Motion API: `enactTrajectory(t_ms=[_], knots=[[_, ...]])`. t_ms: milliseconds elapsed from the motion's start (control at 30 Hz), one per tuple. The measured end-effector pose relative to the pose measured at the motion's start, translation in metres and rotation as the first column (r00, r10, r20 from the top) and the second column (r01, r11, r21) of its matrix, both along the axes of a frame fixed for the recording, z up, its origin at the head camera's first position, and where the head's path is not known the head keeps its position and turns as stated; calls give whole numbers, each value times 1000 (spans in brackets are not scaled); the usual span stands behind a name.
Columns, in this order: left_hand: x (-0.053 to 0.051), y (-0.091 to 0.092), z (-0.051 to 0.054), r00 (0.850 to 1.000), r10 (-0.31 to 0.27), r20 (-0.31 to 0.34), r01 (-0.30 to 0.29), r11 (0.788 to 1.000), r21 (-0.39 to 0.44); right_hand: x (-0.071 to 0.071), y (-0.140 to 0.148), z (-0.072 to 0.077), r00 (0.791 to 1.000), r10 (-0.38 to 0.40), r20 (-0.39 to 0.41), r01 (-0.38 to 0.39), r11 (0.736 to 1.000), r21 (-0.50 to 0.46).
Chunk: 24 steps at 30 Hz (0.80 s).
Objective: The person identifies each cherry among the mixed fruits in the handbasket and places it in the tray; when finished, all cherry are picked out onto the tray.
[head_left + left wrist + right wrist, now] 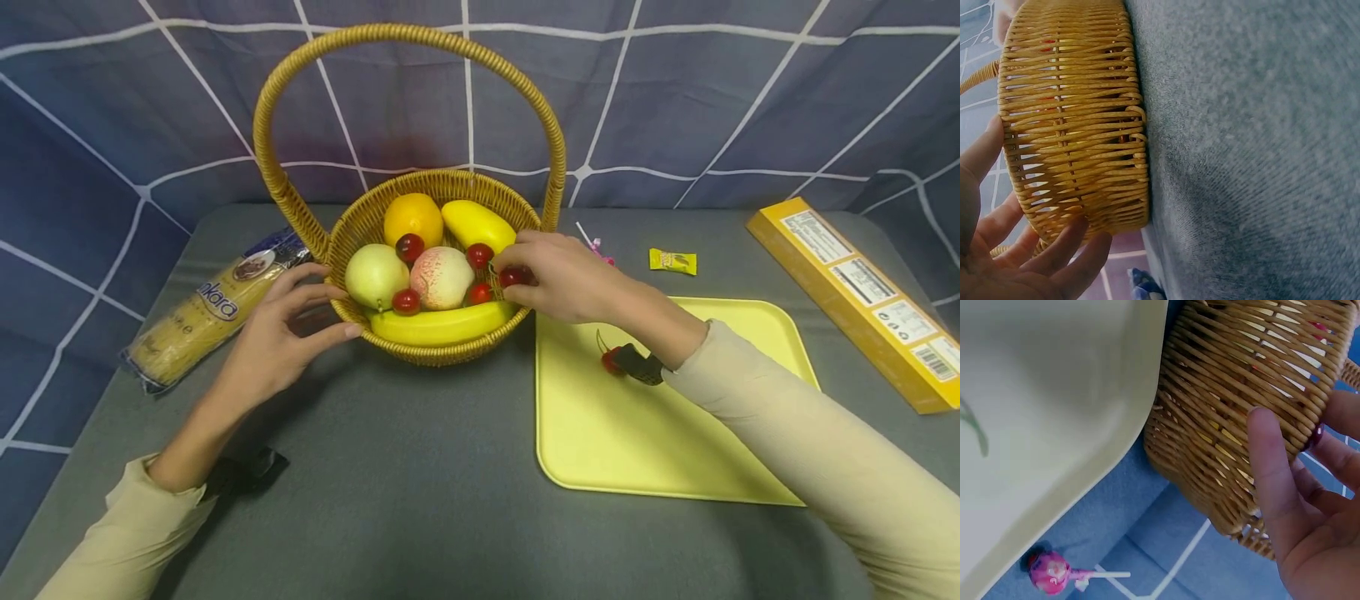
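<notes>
inwardly slanted, hands (288, 329) (555, 275) flanking basket (442, 354)

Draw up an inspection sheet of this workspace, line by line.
Surface: grey tabletop.
Job's things: wicker basket holding orange, yellow oval fruit, green fruit, peach, banana and cherries; yellow tray with one cherry showing.
Clutter: pasta packet, lollipop, yellow wrapped sweet, long orange box.
Hands: left hand touches the basket's left side; right hand is at a cherry by the right rim, grip unclear.
Cables: nothing seen.
Surroundings: blue backdrop with white grid lines.
</notes>
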<state>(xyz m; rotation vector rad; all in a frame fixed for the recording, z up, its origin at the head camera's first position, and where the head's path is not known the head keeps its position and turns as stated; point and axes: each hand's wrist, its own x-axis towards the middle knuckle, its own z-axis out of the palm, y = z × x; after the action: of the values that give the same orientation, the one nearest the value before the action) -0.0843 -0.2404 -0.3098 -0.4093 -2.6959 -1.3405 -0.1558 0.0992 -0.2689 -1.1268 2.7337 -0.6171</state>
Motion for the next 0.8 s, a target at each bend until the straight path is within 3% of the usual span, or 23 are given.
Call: enactTrajectory(t_ms=[233, 500, 800], knots=[[1, -1, 0, 1000, 2, -2, -2, 1000, -1, 8, 9, 4, 999, 22, -48, -26, 997, -76], [1, 0, 0, 1000, 2, 5, -2, 1000, -2, 22, 18, 8, 998, -2, -64, -5, 994, -107], [1, 0, -1, 1000, 2, 3, -2, 1000, -7, 38, 38, 4, 997, -9, -73, -7, 976, -215]])
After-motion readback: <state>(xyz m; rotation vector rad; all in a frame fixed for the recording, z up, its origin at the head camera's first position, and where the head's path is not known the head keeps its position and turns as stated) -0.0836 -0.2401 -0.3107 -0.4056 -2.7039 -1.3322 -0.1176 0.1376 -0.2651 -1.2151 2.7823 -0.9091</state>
